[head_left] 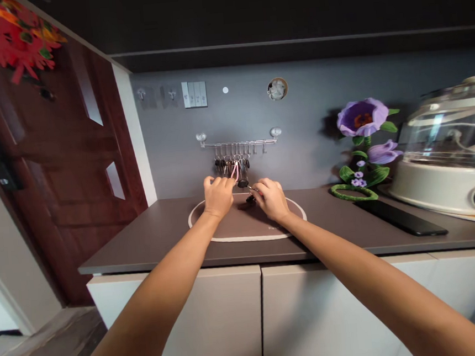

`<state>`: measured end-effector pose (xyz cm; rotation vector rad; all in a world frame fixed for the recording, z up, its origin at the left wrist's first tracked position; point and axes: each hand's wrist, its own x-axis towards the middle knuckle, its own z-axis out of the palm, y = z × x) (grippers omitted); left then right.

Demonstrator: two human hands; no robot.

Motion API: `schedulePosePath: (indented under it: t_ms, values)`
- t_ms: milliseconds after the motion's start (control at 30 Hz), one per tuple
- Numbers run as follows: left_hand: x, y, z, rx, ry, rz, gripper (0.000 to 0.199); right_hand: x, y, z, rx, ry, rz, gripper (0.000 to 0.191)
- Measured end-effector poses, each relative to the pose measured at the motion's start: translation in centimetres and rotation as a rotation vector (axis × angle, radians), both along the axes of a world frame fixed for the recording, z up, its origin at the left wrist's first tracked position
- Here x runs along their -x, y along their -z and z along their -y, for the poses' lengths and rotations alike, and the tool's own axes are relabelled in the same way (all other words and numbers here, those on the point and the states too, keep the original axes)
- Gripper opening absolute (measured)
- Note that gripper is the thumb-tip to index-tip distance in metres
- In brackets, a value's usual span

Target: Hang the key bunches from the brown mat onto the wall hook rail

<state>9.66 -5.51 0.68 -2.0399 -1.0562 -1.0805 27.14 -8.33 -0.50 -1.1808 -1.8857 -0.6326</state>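
Keys (223,165) hang in a cluster against the grey wall, from the hooks of a metal rail (238,143), with more of them between the two hands below. Largest is the run of pale cupboards (203,314) carrying a dark bench (324,215), with a red-brown door (63,176) to the left. At the right end of the bench sits a white appliance (445,176) with a clear upper part. Near the middle lies a brown mat (233,222) with a pale rim. Purple craft flowers (363,117) stand beside the appliance, and a flat black object (403,219) lies in front of them. The person's left hand (219,196), fingers bent, pinches the lower end of a pink strap (236,170) just below the cluster. The right hand (270,198) grasps a small metal piece between thumb and fingers, a dark part (251,198) showing beneath its fingertips, above the mat. Smallest is a round black fob (243,183), between the hands; whether either one touches it cannot be told.
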Motion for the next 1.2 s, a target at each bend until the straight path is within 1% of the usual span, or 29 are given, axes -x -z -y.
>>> schedulePosePath:
  t_ms: [167,267,367,467,600,733,867,967,1100,1200]
  values:
    - [0.0,0.3,-0.2,0.097,-0.033,0.078,0.026,-0.1,-0.4,0.0,0.039,-0.216,-0.185,0.022]
    - [-0.1,0.5,-0.3,0.167,-0.024,0.093,0.026,-0.2,-0.6,-0.2,0.087,-0.287,-0.328,0.020]
    - [-0.2,0.9,-0.4,0.214,0.004,0.059,0.026,-0.6,-0.5,-0.6,0.118,-0.339,-0.451,0.022]
    - [-0.5,1.2,-0.4,0.246,0.043,0.008,0.026,-0.9,-0.4,-1.2,0.172,-0.387,-0.603,0.026]
    - [-1.2,1.7,-0.4,0.293,0.136,-0.086,0.029,-1.1,-0.2,-1.6,0.329,-0.485,-0.818,0.031]
    - [-1.7,2.1,-0.5,0.332,0.223,-0.163,0.032,-0.8,-0.2,-1.6,0.380,-0.569,-0.903,0.032]
    - [-1.9,2.3,-0.6,0.351,0.265,-0.157,0.034,-0.7,-0.3,-1.6,0.399,-0.614,-0.972,0.032]
    - [-1.8,2.3,-0.7,0.353,0.261,-0.124,0.034,-0.7,-0.7,-1.7,0.383,-0.623,-1.032,0.034]
    - [-1.6,2.2,-0.8,0.344,0.250,-0.056,0.033,-0.5,-1.9,-2.0,0.404,-0.648,-1.129,0.034]
    - [-1.5,2.2,-1.1,0.364,0.230,0.005,0.032,-0.1,-3.0,-2.8,0.414,-0.616,-1.212,0.034]
